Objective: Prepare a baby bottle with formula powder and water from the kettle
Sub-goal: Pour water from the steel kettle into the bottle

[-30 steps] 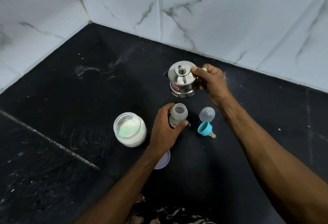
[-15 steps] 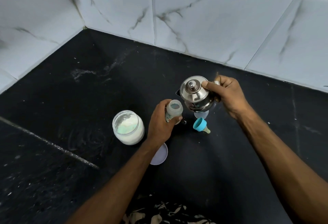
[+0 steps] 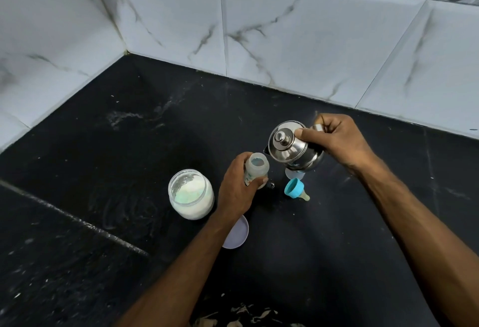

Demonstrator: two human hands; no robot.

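Black stone desk (image 3: 129,145): left hand (image 3: 237,189) grips clear open baby bottle (image 3: 255,171) upright; right hand (image 3: 337,140) grips tilted steel kettle (image 3: 293,150), spout at bottle mouth; water pour starting; teat (image 3: 295,189) still off.

Steel kettle (image 3: 293,149) tilts, spout seemingly touching the upright open baby bottle (image 3: 255,169)

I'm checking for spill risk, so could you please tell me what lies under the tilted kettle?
Under the kettle lies a clear dome cap, only its lower edge showing; the rest is covered. The blue teat ring lies beside it on the counter.
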